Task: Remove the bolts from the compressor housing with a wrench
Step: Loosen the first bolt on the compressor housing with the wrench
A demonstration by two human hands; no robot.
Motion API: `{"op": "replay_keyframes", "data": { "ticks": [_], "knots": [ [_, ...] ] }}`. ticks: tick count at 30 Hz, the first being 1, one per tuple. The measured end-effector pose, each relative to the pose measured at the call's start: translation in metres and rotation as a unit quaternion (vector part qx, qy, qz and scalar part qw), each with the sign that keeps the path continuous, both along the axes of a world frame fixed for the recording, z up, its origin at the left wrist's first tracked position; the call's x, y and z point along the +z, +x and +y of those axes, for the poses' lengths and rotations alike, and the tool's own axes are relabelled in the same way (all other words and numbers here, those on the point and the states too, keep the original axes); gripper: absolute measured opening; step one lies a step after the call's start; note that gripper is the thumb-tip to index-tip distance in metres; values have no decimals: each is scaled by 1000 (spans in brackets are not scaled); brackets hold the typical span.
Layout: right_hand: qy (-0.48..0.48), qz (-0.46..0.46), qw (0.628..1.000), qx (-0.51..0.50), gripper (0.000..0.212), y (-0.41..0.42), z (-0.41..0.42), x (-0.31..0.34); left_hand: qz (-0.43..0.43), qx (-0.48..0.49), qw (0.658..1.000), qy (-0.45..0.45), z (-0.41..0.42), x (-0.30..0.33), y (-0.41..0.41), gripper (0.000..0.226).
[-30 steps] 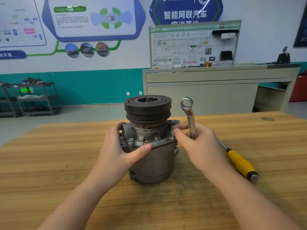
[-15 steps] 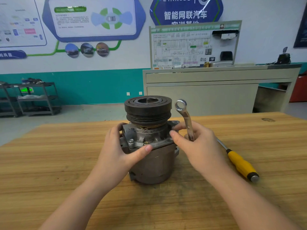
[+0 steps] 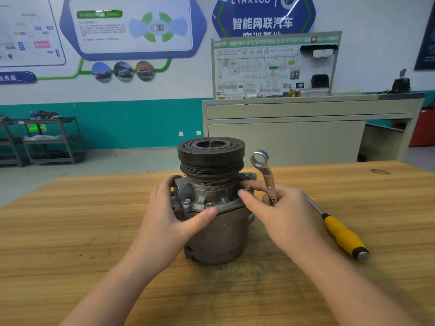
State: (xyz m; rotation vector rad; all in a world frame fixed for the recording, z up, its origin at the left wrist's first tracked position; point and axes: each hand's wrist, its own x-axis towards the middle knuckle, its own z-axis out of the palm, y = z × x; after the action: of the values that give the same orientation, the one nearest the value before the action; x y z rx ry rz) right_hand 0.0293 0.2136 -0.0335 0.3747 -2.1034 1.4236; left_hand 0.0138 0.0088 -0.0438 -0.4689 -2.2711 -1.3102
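I see the compressor housing (image 3: 213,222) standing upright on the wooden bench (image 3: 70,231), in the middle, right in front of me. Its dark pulley (image 3: 211,157) is on top.

My left hand (image 3: 174,220) wraps around the left side of the housing, with the thumb pressed on the flange at the front. It holds the part steady.

My right hand (image 3: 280,215) holds the wrench (image 3: 264,175) tucked in its curled back fingers. The ring end sticks up and is not on any bolt. A moment ago the wrench stood almost straight up. Now it has tipped left, toward the pulley. The housing has not moved. The thumb and first finger of my right hand reach in to a small bolt (image 3: 247,188) at the right edge of the flange. I think they are turning it by hand, so it must be loose already. I cannot tell how far out it is.

Another bolt (image 3: 186,203) still sits in the flange at the front left, and there is a brassy one (image 3: 208,204) near my left thumb. So I think there is more work to do.

A yellow screwdriver (image 3: 341,234) lies on the bench to the right, just beside my right arm.

I see no box or tray on the bench for the bolts.
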Motion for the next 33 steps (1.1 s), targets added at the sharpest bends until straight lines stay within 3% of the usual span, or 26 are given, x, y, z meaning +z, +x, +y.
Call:
{"op": "replay_keyframes", "data": {
  "ticks": [3,12,22,30,33],
  "knots": [
    [-7,-7,1000,4,19,-1,-1,-2,-5,-5,1000,3,0,0,0,111],
    [-35,41,998,-13,8,-1,0,-1,5,2,1000,3,1,0,1,111],
    [-48,-5,999,6,7,-1,-2,3,22,4,1000,11,3,-3,1,92],
    [-49,-18,999,-10,3,0,-2,4,12,19,1000,9,3,-3,1,105],
    [-71,-19,997,-11,12,-1,-2,2,11,21,1000,11,3,-3,3,109]
  ]
}}
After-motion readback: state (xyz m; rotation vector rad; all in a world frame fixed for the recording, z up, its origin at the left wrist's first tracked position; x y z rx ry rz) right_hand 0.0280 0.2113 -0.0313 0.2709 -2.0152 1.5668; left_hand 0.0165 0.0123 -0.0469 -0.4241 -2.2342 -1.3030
